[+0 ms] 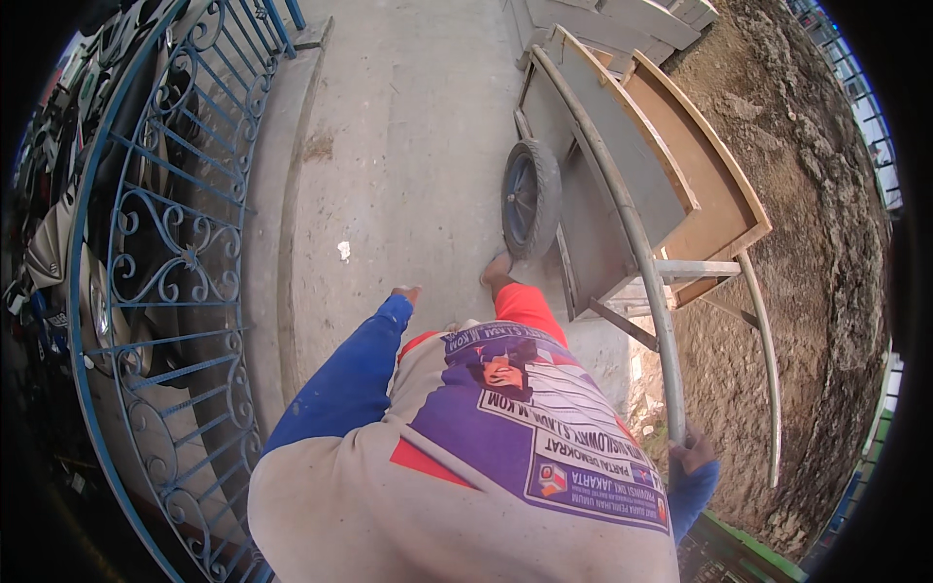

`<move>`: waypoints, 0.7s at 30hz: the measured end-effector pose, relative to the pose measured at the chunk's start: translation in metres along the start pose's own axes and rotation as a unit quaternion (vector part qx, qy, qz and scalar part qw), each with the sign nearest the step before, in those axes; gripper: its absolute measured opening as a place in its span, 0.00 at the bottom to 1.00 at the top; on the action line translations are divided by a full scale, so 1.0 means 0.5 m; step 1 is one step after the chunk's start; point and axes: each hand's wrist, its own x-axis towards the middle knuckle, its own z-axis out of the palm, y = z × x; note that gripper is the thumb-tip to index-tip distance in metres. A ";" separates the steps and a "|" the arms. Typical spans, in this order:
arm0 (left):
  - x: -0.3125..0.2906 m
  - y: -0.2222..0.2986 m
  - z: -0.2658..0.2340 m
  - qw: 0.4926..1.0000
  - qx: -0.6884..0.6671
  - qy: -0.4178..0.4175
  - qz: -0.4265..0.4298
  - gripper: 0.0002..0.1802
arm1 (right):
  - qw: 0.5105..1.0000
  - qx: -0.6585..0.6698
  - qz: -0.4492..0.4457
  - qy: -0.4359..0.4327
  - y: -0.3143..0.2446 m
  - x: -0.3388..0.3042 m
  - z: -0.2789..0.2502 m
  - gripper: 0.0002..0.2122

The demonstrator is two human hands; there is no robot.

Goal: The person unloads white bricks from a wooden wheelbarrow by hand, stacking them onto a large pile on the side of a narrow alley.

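My right hand (694, 455) is wrapped round the end of a long grey metal pole (622, 199), at the lower right. That pole is the handle rail of a handcart (671, 165) made of wooden panels on a metal frame. A black-tyred spoked wheel (531, 199) stands on the cart's left side. The far part of the cart reaches ahead of me. My left arm, in a blue sleeve, hangs forward at the left. My left hand (407, 293) shows small at the cuff, touching nothing that I can see; its fingers are too small to make out.
A blue wrought-iron fence (185, 257) runs along the left, with parked motorcycles (92, 291) behind it. Grey concrete pavement (398, 126) stretches ahead, bearing a scrap of white litter (344, 251). Rough bare earth (816, 243) lies right of the cart. Pale blocks (632, 24) are stacked beyond.
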 end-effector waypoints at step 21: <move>0.154 -0.093 -0.038 0.994 0.061 -0.081 0.030 0.16 | 1.000 -0.008 0.021 0.021 0.007 0.016 -0.008 0.30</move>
